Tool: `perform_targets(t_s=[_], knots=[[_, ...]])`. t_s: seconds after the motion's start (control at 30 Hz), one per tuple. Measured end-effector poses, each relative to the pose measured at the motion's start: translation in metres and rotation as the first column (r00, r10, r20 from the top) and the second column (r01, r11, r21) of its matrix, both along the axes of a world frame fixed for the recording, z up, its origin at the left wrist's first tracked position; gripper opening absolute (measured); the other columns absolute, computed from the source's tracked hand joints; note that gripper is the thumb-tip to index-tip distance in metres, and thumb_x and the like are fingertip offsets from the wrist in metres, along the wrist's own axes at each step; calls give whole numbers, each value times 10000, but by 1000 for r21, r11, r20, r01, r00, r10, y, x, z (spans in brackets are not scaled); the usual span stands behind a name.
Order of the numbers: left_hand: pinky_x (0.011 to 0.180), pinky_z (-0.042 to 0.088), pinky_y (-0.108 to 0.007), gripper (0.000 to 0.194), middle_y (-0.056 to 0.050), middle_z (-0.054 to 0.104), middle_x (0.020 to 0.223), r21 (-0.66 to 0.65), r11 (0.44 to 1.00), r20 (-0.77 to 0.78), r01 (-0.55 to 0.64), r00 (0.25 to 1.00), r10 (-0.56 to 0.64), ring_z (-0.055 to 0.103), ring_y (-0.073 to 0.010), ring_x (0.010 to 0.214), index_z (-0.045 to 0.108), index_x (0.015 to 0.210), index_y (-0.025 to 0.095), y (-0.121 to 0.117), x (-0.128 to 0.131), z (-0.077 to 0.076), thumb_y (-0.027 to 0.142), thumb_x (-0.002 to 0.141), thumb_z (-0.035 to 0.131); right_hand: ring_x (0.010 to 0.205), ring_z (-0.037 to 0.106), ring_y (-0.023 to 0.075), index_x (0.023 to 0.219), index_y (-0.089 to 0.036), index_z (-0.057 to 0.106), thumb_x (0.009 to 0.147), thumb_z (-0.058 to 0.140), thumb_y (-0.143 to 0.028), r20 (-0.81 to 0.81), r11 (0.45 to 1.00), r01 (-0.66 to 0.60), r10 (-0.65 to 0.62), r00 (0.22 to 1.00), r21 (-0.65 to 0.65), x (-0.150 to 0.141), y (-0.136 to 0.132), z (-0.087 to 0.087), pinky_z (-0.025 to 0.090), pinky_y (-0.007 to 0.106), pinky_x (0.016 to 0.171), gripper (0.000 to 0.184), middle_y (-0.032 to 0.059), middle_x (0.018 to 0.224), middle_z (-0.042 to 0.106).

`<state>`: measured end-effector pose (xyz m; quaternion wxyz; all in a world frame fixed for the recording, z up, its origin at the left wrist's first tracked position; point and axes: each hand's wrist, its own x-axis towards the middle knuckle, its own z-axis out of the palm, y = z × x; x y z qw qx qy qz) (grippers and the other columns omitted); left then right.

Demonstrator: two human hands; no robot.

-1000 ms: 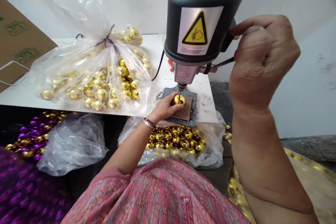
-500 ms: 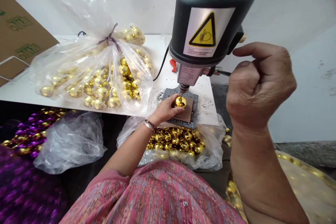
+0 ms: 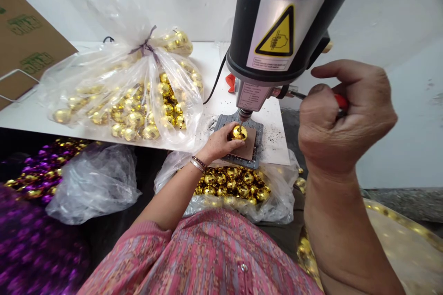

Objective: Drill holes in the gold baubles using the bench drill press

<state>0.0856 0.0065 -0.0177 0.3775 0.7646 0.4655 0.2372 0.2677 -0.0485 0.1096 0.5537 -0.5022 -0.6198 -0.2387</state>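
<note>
My left hand grips a shiny gold faceted ball between thumb and fingers. The ball rests on a brown board on the grey base of a drill press. Right above it is the tip of the drill's spindle, at the top of the ball; whether the bit is inside it I cannot tell. My right hand is closed around the drill press lever, whose red knob shows between the fingers.
A tied clear bag of gold balls lies on the white table. An open bag of gold balls sits before me. Purple and gold balls and a crumpled plastic bag are at left. A cardboard box stands behind.
The red knob has come into view in my right hand, which has shifted slightly. The drill head appears a little further right and higher. My left hand still holds the ball.
</note>
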Motion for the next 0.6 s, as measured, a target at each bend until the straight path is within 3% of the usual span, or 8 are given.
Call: perform_targets(t_s=[0.33, 0.6], knots=[[1000, 518, -398, 573, -75, 728, 1262, -16, 1000, 39, 14, 999, -13, 677, -286, 1142, 597, 1375, 205, 0, 0, -3, 346, 832, 713, 673, 455, 65, 1115, -216, 685, 941, 468, -254, 31, 999, 39, -39, 999, -19, 0, -6, -18, 443, 241, 680, 281, -18, 760, 521], [1020, 512, -392, 554, -72, 730, 1270, -22, 1000, 62, 13, 998, -12, 678, -280, 1147, 606, 1365, 198, -1, -1, -2, 330, 836, 708, 681, 447, 48, 1129, -235, 668, 973, 441, -278, 28, 999, 36, -35, 999, -12, -1, -8, -22, 430, 227, 698, 279, -19, 767, 491]])
